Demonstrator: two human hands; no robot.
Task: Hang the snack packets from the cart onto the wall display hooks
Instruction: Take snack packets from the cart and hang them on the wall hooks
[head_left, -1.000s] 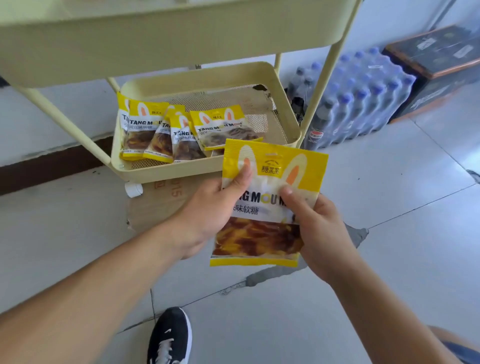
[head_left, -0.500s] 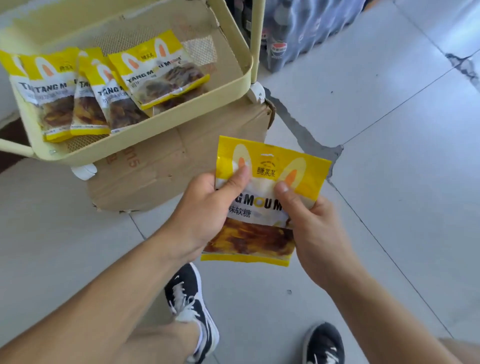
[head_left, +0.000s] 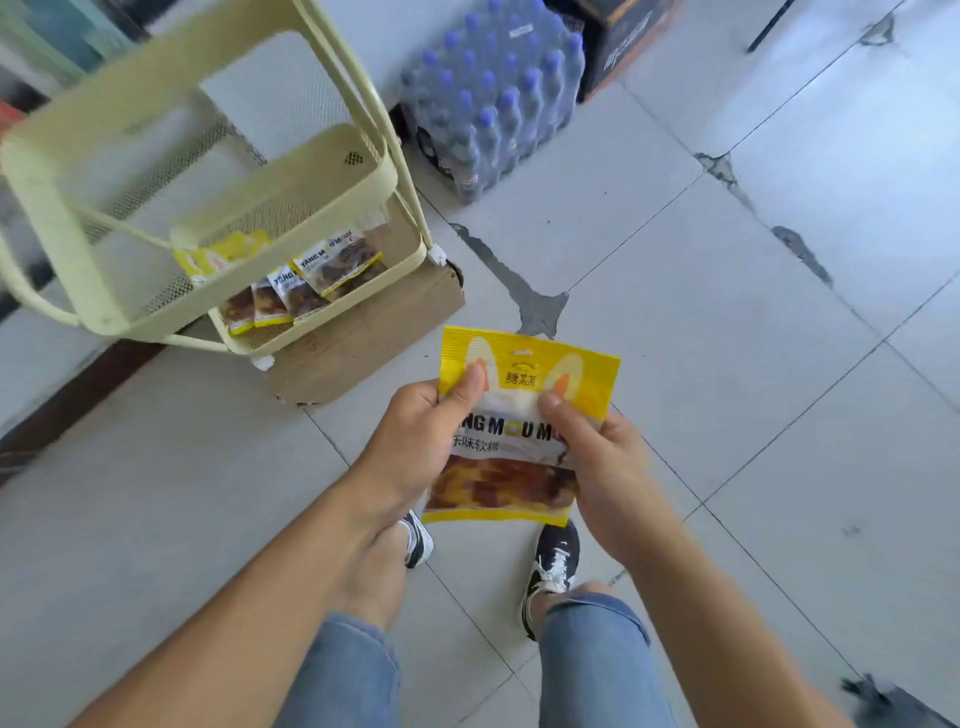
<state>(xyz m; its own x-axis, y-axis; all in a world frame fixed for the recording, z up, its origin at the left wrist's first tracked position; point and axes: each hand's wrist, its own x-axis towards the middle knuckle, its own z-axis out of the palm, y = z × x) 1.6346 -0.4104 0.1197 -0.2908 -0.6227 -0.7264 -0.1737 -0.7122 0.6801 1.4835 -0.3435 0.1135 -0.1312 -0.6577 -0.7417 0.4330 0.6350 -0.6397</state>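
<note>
Two hands hold one snack packet (head_left: 524, 431) near the picture's centre, above the tiled floor (head_left: 727, 364). Its yellow top band carries two pale rabbit-ear shapes with orange centres and a small label of Chinese characters between them. Below, on a white band, large letters read "NG MOU M", the ends covered by thumbs, and under that a line of Chinese characters. A clear window at the bottom shows glossy brown and amber pieces, edged by a yellow strip.

The left hand (head_left: 415, 447) grips the packet's 9 o'clock edge, thumb pressed flat on the front, fingers behind. The right hand (head_left: 608, 473) grips the 3 o'clock edge the same way, thumb on the front near the lettering, fingers curled behind.

At 10 o'clock from the packet stands a pale yellow cart (head_left: 218, 208) with mesh trays. Its lowest tray holds more packets (head_left: 306, 280) of the same kind, overlapping; one reads "TANG MOU". A flattened cardboard sheet (head_left: 363, 332) lies under the cart's near corner.

At 12 o'clock sits a shrink-wrapped pack of blue-capped bottles (head_left: 493, 98), with a dark carton (head_left: 623, 47) just beside it; its print is unreadable.

Black-and-white sneakers (head_left: 553, 566) and jeans (head_left: 592, 660) show at 6 o'clock.
</note>
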